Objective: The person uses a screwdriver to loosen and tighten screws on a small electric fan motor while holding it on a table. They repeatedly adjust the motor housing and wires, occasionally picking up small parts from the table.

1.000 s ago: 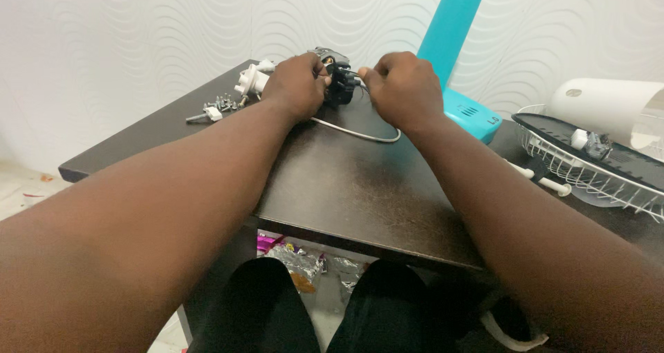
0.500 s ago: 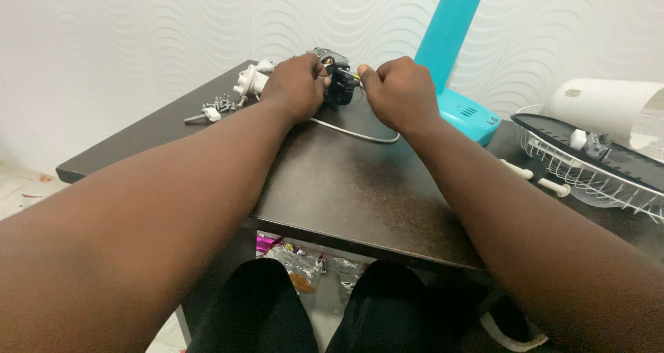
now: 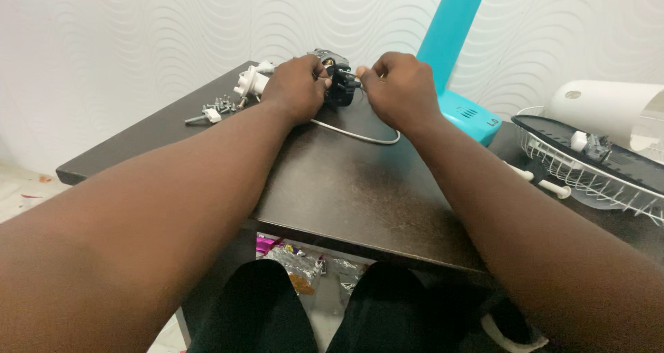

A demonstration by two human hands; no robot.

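black and compact, the small motor part [image 3: 340,86] is held at the far side of the dark table [image 3: 346,187], gripped from the left by the left hand [image 3: 297,86] and pinched by the right hand [image 3: 398,90]. little has shifted since a second ago; the white cable [image 3: 360,135] lies as before, so fine fitting work is judged ongoing.

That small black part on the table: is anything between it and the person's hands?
No. Both hands are already on the black part: the left hand grips its left side, the right hand pinches at its right side. Nothing visible sits between. A white cable trails out below it across the table.
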